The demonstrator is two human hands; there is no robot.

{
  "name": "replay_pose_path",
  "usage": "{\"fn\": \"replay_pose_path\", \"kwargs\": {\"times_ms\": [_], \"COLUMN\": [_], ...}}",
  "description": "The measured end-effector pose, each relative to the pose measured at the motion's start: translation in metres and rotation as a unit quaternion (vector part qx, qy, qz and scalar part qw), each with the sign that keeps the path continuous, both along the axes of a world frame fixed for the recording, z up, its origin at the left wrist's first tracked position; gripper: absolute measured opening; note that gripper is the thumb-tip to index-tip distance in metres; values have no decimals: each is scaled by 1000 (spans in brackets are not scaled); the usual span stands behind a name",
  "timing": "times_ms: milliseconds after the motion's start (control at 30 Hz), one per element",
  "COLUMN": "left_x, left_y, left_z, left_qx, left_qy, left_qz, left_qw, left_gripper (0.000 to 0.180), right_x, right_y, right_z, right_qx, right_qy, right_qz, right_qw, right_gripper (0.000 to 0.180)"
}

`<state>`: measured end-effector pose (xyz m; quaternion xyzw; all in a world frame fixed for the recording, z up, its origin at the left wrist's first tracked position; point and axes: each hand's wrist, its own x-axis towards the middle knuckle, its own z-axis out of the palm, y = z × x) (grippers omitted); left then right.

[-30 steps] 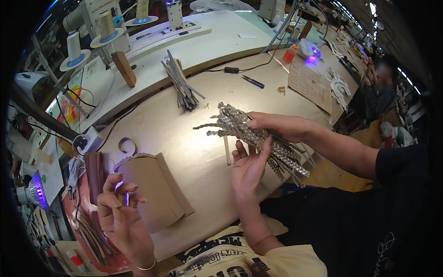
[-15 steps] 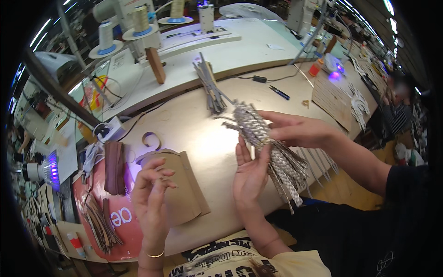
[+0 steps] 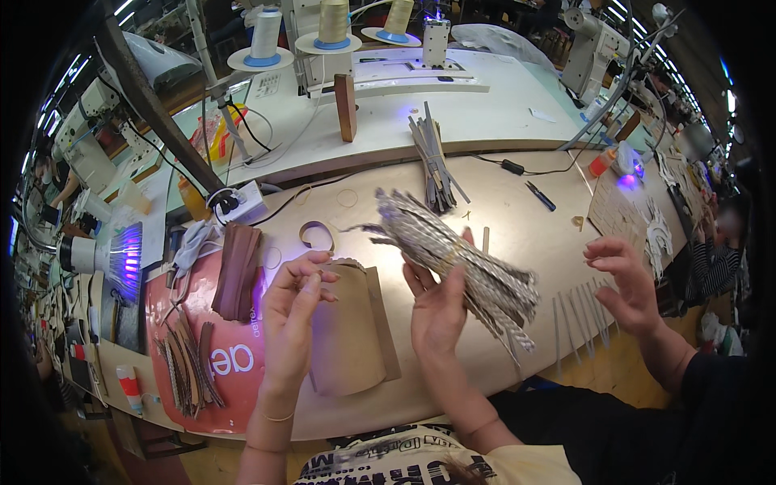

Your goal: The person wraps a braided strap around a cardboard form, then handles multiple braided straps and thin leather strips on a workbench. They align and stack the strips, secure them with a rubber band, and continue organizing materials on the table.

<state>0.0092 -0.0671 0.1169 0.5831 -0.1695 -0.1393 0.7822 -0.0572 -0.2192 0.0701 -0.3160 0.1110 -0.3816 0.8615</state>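
A thick bundle of silvery-beige braided strips (image 3: pixel 457 250) rests slantwise in my right hand (image 3: pixel 440 315), whose palm is turned up with the thumb pressed against the bundle's side. What ties the bundle in its middle is too small to make out. My left hand (image 3: pixel 295 303) is raised over the left edge of a tan leather panel (image 3: pixel 347 339); its fingers are loosely bent and apart, with nothing held. A co-worker's hand (image 3: pixel 626 283) hovers right of the bundle, apart from it, coming from a black sleeve.
Grey strips (image 3: pixel 436 170) stand bundled beyond my right hand. Brown strips (image 3: pixel 237 271) and thin braids (image 3: pixel 190 364) lie on a red sheet (image 3: pixel 234 396) at left. Several loose grey strips (image 3: pixel 578 327) lie near the right edge. Small snips (image 3: pixel 540 196) and a lamp (image 3: pixel 113 255) are also around.
The co-worker's hand has let go of the braided bundle and moved right. The bundle now stays in my right hand alone. My view has shifted, so the table appears further right.
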Motion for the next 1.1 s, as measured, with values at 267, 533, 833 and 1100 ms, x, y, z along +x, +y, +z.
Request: {"fn": "replay_pose_path", "kwargs": {"times_ms": [267,533,833,1100], "left_x": [22,29,37,42], "left_y": [16,32,43,47], "left_z": [-12,-22,-29,-35], "left_qx": [-53,-60,-54,-64], "left_qy": [26,50,62,72], "left_qz": [43,71,133,144], "left_qw": [997,994,988,985], "left_gripper": [14,12,11,12], "right_x": [72,116,135,135], "right_y": [6,27,49,55], "right_z": [18,26,32,37], "right_qx": [-109,-43,25,71], "right_qy": [16,20,33,21], "right_qz": [112,205,300,329], "right_qw": [988,978,953,941], "right_gripper": [63,58,51,47]}}
